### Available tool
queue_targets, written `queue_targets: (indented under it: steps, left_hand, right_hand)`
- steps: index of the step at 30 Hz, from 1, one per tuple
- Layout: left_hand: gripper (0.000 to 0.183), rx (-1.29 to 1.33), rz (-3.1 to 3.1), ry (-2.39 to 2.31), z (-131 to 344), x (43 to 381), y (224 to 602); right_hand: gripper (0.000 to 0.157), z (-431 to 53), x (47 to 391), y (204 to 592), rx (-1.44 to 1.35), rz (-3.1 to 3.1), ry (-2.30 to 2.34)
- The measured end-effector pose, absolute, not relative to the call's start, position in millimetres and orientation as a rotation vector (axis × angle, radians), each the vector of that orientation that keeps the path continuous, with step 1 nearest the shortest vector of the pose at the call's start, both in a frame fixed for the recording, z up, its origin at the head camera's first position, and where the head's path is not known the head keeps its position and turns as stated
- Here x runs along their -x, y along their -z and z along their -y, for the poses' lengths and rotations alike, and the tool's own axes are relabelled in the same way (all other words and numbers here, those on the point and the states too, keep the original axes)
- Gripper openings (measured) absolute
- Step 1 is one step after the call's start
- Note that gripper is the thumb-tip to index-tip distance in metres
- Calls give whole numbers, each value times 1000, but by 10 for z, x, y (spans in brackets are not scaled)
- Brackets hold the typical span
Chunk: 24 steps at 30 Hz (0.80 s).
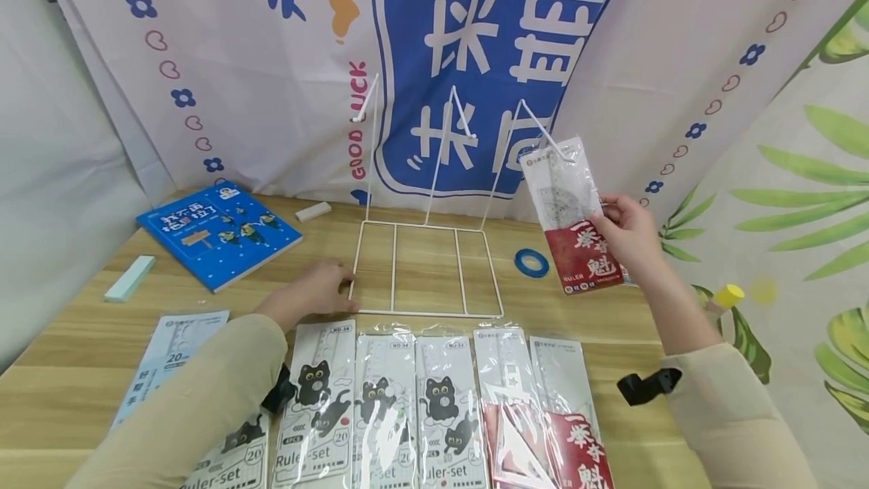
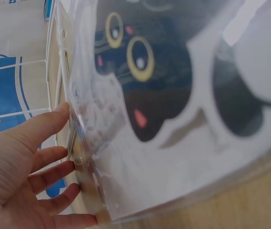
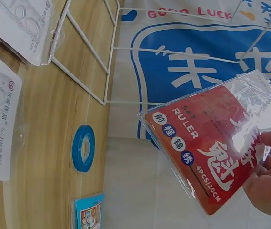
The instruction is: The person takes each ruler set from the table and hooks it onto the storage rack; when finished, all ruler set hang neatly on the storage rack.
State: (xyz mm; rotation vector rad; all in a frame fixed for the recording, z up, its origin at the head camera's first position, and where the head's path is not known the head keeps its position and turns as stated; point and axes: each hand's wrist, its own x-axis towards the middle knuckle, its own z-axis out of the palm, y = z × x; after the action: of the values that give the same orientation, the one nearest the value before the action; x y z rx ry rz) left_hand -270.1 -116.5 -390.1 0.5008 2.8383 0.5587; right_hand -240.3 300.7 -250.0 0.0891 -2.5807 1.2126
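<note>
My right hand [image 1: 627, 229] pinches the side of a red-and-clear ruler set packet [image 1: 585, 255], raised above the table. In the head view, the packet's top overlaps the tip of the right-hand prong of a white wire display rack [image 1: 460, 266]. My left hand [image 1: 314, 291] is at the rack's front left corner, fingers spread and fingertips right at the wire. Close beside that hand, a black-cat ruler set packet [image 2: 154, 86] fills much of the left wrist view. Blue Chinese lettering on the backdrop shows behind the rack's three upright prongs.
More ruler packets [image 1: 385, 406] lie in a row along the front. A blue book [image 1: 220, 232], a pale green block [image 1: 130, 278] and a white eraser-like block [image 1: 313, 211] lie left. Blue tape [image 1: 532, 263] sits right of the rack; a printed curtain [image 1: 271, 96] hangs behind.
</note>
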Motion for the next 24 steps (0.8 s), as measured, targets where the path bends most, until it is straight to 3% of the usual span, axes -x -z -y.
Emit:
queue_targets:
  steps: [12,24]
  left_hand:
    - [57,-498,-2837,-544,1170,2658,3921]
    - [55,-510,-2853,-544,1153,2671,3864]
  right_hand:
    - [32,-2857,2969,2609,-14,2579,-1233]
    - [30,-2744,3260,2601,68,2522,-1380]
